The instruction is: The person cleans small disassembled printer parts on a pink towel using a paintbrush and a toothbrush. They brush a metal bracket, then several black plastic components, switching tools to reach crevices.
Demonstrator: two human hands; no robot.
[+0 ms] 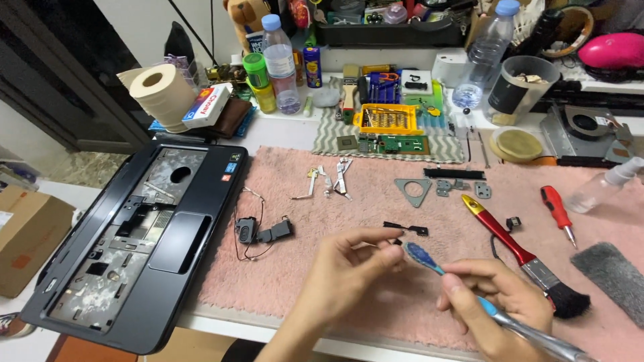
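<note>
My left hand [349,271] pinches a small dark part [397,242] between thumb and fingertips above the pink towel [302,268]. My right hand [500,302] grips a blue-and-silver toothbrush [429,263], whose bristled head rests against that small part. A thin black bracket [406,228] lies on the towel just beyond my fingers. A pair of small black speakers with thin wires [258,232] lies to the left.
A stripped black laptop palmrest shell [137,234] lies at the left. A red-handled paintbrush [523,258], a red screwdriver [557,213], metal brackets [429,188], a grey cloth [614,278] and a spray bottle [604,188] lie at the right. Bottles, a tissue roll and a yellow bit case stand at the back.
</note>
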